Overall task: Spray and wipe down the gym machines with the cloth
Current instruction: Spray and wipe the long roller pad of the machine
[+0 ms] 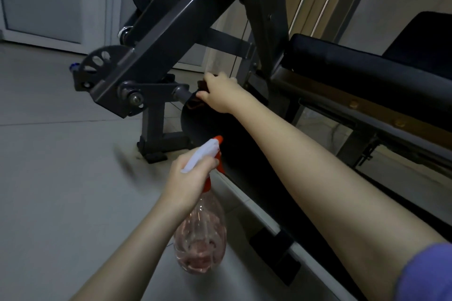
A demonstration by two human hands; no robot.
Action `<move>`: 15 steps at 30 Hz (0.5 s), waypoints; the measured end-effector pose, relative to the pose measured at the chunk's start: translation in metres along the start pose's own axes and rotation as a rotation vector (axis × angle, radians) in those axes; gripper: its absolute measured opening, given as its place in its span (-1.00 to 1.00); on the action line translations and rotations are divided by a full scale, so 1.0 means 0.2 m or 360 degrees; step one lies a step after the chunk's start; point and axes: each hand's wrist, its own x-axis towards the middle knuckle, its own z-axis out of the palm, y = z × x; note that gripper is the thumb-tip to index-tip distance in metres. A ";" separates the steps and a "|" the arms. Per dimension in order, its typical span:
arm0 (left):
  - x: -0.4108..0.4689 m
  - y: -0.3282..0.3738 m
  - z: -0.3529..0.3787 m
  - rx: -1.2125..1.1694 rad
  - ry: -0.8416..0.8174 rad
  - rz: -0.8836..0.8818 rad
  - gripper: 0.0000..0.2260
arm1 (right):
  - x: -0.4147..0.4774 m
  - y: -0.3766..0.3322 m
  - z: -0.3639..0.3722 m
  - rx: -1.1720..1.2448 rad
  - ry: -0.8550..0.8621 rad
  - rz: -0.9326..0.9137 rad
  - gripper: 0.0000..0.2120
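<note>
My left hand (189,177) grips the neck of a clear spray bottle (200,234) with a white and orange trigger head, held low above the floor. My right hand (220,94) reaches forward and holds a dark cloth (195,98) against the black roller pad (210,124) of a grey gym machine (171,34). The cloth is bunched under my fingers and mostly hidden by the hand. The bottle's nozzle points towards the roller pad.
A black padded bench seat (354,66) lies to the right of my arm on a metal frame. The machine's foot (156,151) stands on the pale tiled floor (61,178). A grey door (49,0) is at the back left.
</note>
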 end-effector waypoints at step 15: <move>-0.02 0.06 -0.03 0.0078 -0.0080 -0.0092 -0.73 | -0.30 0.16 -0.03 0.0081 0.0068 -0.0072 -0.58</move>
